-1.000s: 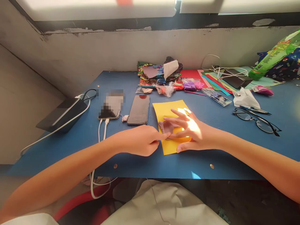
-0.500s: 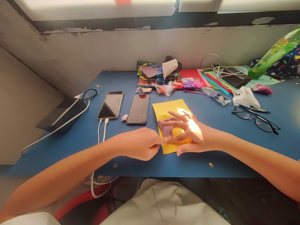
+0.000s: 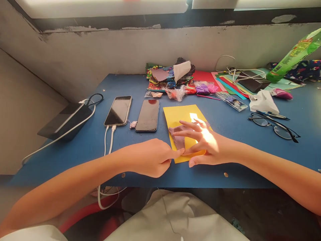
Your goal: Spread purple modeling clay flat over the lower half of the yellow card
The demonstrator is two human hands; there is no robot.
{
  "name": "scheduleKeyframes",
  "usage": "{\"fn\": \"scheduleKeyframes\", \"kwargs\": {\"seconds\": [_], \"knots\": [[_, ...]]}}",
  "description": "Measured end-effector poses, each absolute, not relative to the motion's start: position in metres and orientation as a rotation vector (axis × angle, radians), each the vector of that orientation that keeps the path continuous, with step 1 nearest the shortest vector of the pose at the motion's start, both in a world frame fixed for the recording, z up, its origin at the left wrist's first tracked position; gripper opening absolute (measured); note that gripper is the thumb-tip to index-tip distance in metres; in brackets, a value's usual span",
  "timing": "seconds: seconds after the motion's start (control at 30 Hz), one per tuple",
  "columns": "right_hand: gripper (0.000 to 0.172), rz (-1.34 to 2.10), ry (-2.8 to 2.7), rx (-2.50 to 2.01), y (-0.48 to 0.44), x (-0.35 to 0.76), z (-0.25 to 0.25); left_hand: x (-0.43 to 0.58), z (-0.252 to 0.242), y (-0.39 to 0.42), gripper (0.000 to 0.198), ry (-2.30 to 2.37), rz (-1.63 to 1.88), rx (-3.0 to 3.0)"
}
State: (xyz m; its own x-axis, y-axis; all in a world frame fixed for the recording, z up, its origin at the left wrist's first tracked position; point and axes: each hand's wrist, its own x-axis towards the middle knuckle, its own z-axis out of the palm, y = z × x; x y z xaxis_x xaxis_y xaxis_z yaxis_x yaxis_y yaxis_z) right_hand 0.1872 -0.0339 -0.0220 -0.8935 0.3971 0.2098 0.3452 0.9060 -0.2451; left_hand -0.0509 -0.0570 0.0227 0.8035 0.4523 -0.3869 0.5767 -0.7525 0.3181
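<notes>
A yellow sheet of paper [image 3: 175, 113] lies on the blue table, with a thin, flat layer of greyish-purple clay-like material [image 3: 179, 142] spread over its middle. My left hand [image 3: 154, 158] is curled into a fist with one finger stretched out, its tip touching the layer's lower edge. Over the paper's right side, my right hand [image 3: 205, 144] rests with fingers spread, the fingertips on the purple layer and the thumb near the paper's lower edge. Sunlight brightens its back. Part of the layer is hidden under the right hand.
Two phones [image 3: 118, 111] [image 3: 147, 115] lie left of the paper, one with white cables. A black box-shaped device [image 3: 67, 122] sits farther left. Small bags [image 3: 202, 88], coloured papers [image 3: 200, 77] and a green bottle [image 3: 292, 57] are at the back; eyeglasses [image 3: 274, 127] lie right.
The left hand has shifted slightly down, its fingertip still at the purple layer's lower edge. The right hand stays almost in place. The view has tilted slightly.
</notes>
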Motion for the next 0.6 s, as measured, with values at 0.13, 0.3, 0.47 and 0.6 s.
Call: {"fn": "scheduleKeyframes", "kwargs": {"seconds": [0.13, 0.3, 0.47, 0.6], "knots": [[0.034, 0.268, -2.796, -0.514, -0.034, 0.188, -0.024, -0.051, 0.024, -0.057, 0.049, 0.769, -0.413, 2.553], [0.036, 0.295, -2.767, -0.425, -0.032, 0.190, -0.026, -0.056, 0.023, -0.048, 0.048, 0.791, -0.271, 2.504], [0.037, 0.368, -2.618, -0.404, -0.029, 0.190, -0.029, -0.061, 0.010, -0.041, 0.050, 1.287, -0.077, 2.754], [0.039, 0.414, -2.513, -0.426, -0.027, 0.188, -0.027, -0.060, 0.005, -0.039, 0.052, 1.373, -0.201, 2.808]]}}
